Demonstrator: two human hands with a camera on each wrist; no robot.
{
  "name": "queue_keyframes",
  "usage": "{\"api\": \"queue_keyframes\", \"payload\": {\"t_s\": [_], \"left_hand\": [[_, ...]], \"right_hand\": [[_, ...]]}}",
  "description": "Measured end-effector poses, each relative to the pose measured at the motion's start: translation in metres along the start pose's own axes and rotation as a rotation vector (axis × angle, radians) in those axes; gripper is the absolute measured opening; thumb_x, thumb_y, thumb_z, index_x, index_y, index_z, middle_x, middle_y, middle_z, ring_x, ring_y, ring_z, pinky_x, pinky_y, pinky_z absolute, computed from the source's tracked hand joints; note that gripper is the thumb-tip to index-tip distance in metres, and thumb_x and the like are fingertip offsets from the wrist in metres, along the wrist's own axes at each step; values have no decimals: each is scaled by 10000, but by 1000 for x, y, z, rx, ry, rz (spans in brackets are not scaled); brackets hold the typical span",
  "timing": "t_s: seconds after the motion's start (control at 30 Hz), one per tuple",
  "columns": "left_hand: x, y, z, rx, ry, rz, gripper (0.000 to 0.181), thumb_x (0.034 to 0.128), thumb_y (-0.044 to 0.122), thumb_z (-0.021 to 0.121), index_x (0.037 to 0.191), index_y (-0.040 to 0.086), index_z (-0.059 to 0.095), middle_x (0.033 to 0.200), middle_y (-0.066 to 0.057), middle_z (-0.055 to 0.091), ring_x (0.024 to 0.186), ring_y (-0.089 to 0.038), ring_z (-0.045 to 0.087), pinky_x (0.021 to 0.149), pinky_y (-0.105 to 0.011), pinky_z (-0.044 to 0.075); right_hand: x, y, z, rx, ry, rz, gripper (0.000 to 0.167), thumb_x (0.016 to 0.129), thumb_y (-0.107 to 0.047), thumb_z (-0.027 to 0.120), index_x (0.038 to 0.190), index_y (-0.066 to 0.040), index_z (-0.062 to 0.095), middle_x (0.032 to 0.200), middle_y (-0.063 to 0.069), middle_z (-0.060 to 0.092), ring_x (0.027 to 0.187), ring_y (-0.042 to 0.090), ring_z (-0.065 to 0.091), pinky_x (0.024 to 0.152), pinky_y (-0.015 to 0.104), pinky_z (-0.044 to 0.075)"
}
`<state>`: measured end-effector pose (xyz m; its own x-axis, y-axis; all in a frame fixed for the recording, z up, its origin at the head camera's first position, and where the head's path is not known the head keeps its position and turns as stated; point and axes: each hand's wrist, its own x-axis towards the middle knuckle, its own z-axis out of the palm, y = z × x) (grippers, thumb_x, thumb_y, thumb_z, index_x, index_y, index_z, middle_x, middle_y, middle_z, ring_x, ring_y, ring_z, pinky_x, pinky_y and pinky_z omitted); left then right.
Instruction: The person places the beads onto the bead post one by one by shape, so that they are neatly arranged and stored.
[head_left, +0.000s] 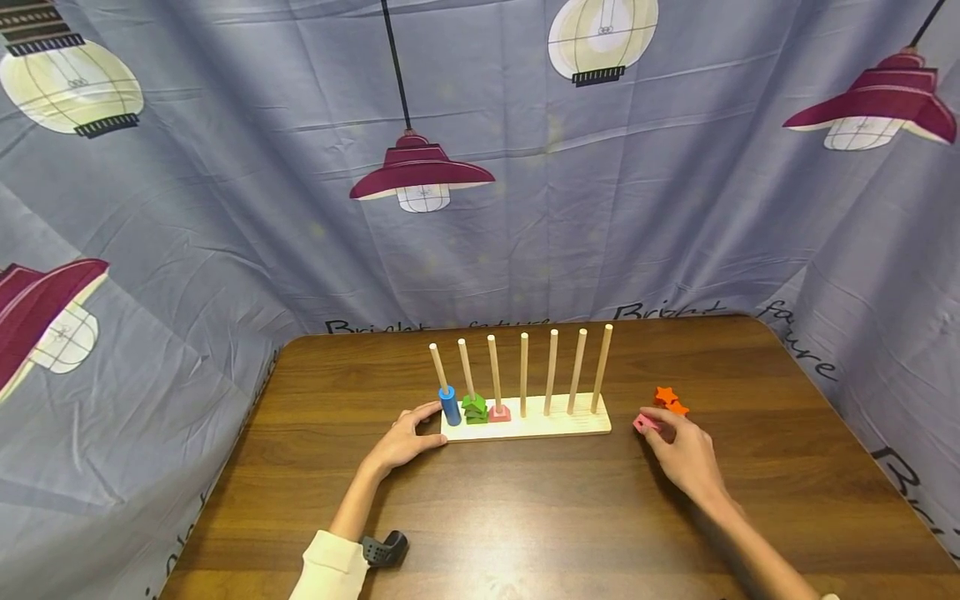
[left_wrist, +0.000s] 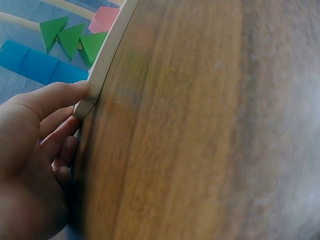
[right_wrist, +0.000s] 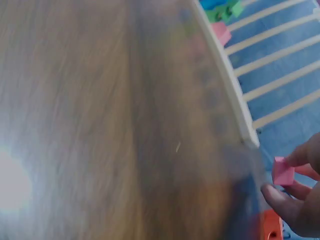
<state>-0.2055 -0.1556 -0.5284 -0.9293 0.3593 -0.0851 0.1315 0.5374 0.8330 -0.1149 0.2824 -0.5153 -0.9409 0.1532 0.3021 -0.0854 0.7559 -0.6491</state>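
A pale wooden peg board (head_left: 540, 428) with several upright pegs stands on the table. My left hand (head_left: 401, 440) grips its left end, thumb at the front corner and a finger at the back one. Blue cylinders (head_left: 450, 408) are stacked on the leftmost peg, three green triangular blocks (left_wrist: 70, 37) on the second, and a single pink block (head_left: 498, 414) on the third. To the right of the board, my right hand (head_left: 686, 454) pinches another pink block (right_wrist: 283, 171) between thumb and fingers. Its hole shows in the head view.
Orange star blocks (head_left: 665, 395) lie just beyond the right hand. Brown wooden tabletop (head_left: 525, 508) surrounds the board. A dark band (head_left: 386, 549) is on the left wrist, by a cream sleeve (head_left: 330, 567). Behind the table hangs a grey-blue curtain (head_left: 517, 250) printed with lamps.
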Motion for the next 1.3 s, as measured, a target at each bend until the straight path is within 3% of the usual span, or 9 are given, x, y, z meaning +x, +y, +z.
{"api": "queue_keyframes", "payload": {"t_s": [0.07, 0.17, 0.27, 0.33, 0.4, 0.6, 0.87, 1.1, 1.3], "left_hand": [[0, 0, 0, 5, 3, 6, 622, 860, 224, 781, 1424, 78, 561, 1481, -116, 484, 1239, -315, 415, 1015, -583, 329], [0, -1, 0, 3, 2, -1, 623, 860, 221, 782, 1427, 88, 561, 1485, -103, 481, 1249, -305, 411, 1026, -573, 325], [1, 0, 0, -5, 4, -8, 624, 860, 219, 782, 1430, 97, 560, 1484, -89, 484, 1251, -292, 411, 1032, -564, 325], [0, 0, 0, -6, 8, -6, 623, 860, 219, 782, 1429, 95, 561, 1479, -90, 488, 1243, -290, 415, 1026, -565, 331], [0, 0, 0, -8, 12, -3, 622, 860, 222, 783, 1426, 92, 563, 1472, -92, 494, 1234, -287, 420, 1019, -565, 337], [0, 0, 0, -15, 11, -3, 624, 863, 226, 779, 1431, 93, 558, 1473, -95, 491, 1237, -292, 418, 1020, -571, 334], [0, 0, 0, -16, 7, -4, 634, 862, 235, 781, 1437, 97, 552, 1475, -93, 488, 1240, -293, 416, 1021, -570, 332], [0, -1, 1, -20, 8, -1, 632, 861, 230, 784, 1434, 93, 554, 1468, -92, 495, 1238, -290, 418, 1019, -565, 335], [0, -1, 1, -18, 10, 1, 630, 859, 225, 785, 1432, 97, 557, 1472, -89, 493, 1237, -288, 417, 1020, -569, 330]], "right_hand": [[1, -7, 2, 120, -61, 47, 303, 930, -67, 699, 1224, 3, 690, 1086, 217, 708, 888, 232, 696, 718, 382, 529], [2, -16, 5, 400, -164, 165, 346, 976, -82, 652, 1285, 71, 627, 1168, 254, 668, 923, 143, 686, 748, 271, 556], [3, -24, 11, 679, -234, 288, 391, 994, -35, 607, 1324, 161, 538, 1220, 278, 624, 962, 114, 677, 818, 250, 537], [3, -29, 15, 757, -258, 335, 407, 992, -16, 599, 1337, 179, 509, 1232, 263, 615, 978, 111, 670, 844, 254, 528], [3, -33, 18, 762, -275, 357, 420, 978, -21, 620, 1340, 167, 518, 1235, 240, 621, 981, 98, 660, 853, 251, 526], [5, -39, 26, 597, -278, 339, 480, 883, -56, 752, 1318, 78, 600, 1146, 187, 680, 886, 63, 618, 742, 228, 504], [9, -54, 29, 534, -237, 226, 406, 884, -30, 748, 1259, 84, 642, 1189, 258, 655, 930, 120, 671, 724, 202, 510], [17, -78, 24, 574, -203, 70, 337, 877, -39, 761, 1191, 54, 677, 1078, 207, 705, 911, 152, 694, 744, 220, 534], [31, -117, 10, 659, -179, -56, 260, 881, -2, 746, 1121, 64, 668, 1027, 196, 702, 927, 185, 680, 795, 253, 548]]}}
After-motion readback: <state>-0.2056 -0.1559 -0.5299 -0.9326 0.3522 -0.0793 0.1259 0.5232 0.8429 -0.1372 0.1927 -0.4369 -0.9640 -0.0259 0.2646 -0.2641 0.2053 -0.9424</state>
